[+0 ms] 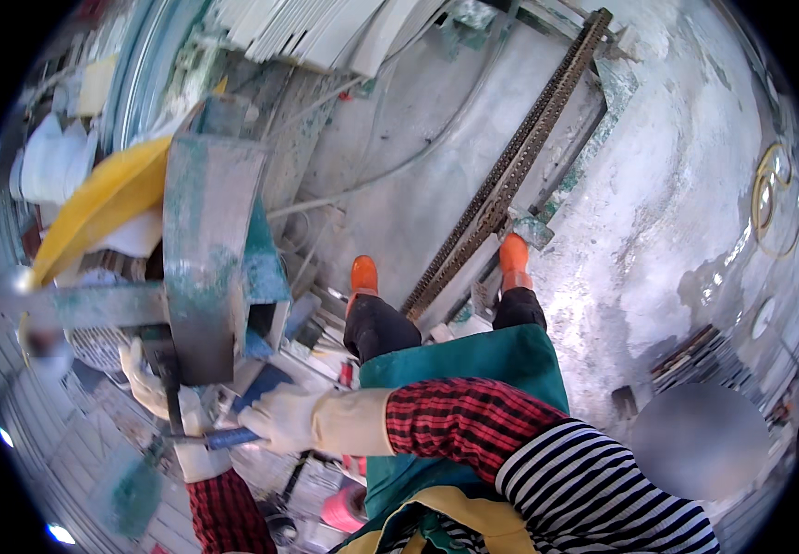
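Both of my hands wear cream rubber gloves. My right hand (279, 417) is closed on the blue handle (230, 438) of a tool whose kind I cannot make out. The handle meets the lower end of a dark metal bar (170, 388), which runs up beside a worn grey-green metal housing (210, 249). On the bar's left, my left hand (148, 383) has its fingers curled against the dark part, apparently gripping it; some fingers are hidden. A curved yellow guard (99, 208) stands out from the housing's left side.
Two long chains (510, 166) in a rail run across the wet floor ahead of my orange boots (363, 275). White panels (298, 32) are stacked at the far left. A cable (418, 152) lies on the floor. Strips (704, 365) and a yellow hose (764, 198) lie right.
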The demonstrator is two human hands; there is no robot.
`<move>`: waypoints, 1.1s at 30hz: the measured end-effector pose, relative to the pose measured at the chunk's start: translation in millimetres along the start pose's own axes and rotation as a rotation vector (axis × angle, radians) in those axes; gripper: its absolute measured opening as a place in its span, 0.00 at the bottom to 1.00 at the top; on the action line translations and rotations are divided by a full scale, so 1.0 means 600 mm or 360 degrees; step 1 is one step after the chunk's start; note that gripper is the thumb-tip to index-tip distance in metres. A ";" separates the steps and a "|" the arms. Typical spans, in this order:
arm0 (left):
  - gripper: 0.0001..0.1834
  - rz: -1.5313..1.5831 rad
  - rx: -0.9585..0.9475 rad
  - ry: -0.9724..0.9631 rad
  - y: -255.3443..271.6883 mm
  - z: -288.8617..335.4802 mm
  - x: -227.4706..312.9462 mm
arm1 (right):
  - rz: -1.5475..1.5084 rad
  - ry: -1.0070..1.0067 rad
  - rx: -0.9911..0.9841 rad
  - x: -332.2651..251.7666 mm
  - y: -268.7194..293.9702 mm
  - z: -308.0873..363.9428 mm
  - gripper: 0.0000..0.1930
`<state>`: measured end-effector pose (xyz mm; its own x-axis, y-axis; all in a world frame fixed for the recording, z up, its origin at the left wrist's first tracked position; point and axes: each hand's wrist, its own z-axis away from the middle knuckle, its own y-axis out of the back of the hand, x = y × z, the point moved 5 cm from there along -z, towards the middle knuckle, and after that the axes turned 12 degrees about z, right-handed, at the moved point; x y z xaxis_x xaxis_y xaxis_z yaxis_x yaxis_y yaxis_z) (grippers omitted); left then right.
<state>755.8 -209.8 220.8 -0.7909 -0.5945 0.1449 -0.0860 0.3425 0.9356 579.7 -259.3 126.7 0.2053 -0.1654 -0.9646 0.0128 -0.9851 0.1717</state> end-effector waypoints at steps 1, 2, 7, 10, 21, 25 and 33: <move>0.20 0.0048 -0.0014 0.0073 0.000 0.001 0.005 | 0.0005 -0.0023 -0.0050 0.001 0.000 0.000 0.23; 0.20 0.0030 0.0002 0.0100 0.005 0.004 0.001 | -0.0020 -0.0036 -0.0115 -0.001 -0.005 -0.001 0.23; 0.20 0.0014 -0.0031 0.0029 0.007 -0.012 0.003 | 0.0023 -0.0077 -0.0144 0.010 -0.005 -0.012 0.23; 0.20 0.0265 0.0059 0.0228 0.006 0.017 -0.041 | -0.0046 -0.0084 -0.0232 -0.002 0.012 -0.007 0.21; 0.22 0.0494 -0.0076 0.0257 0.018 0.031 -0.100 | -0.0146 -0.0033 0.0242 0.001 0.007 0.002 0.17; 0.24 0.0526 0.0105 0.0277 0.024 0.046 -0.101 | -0.0234 -0.0142 -0.0133 -0.004 0.031 -0.004 0.12; 0.22 0.0176 0.0198 -0.0016 0.018 0.014 -0.022 | -0.0443 -0.0778 -0.0812 0.013 0.011 0.028 0.16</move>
<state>760.3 -191.9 226.2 -0.8058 -0.5410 0.2409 -0.0719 0.4931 0.8670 565.2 -268.0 116.8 -0.3274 -0.0335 -0.9443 0.4761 -0.8691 -0.1342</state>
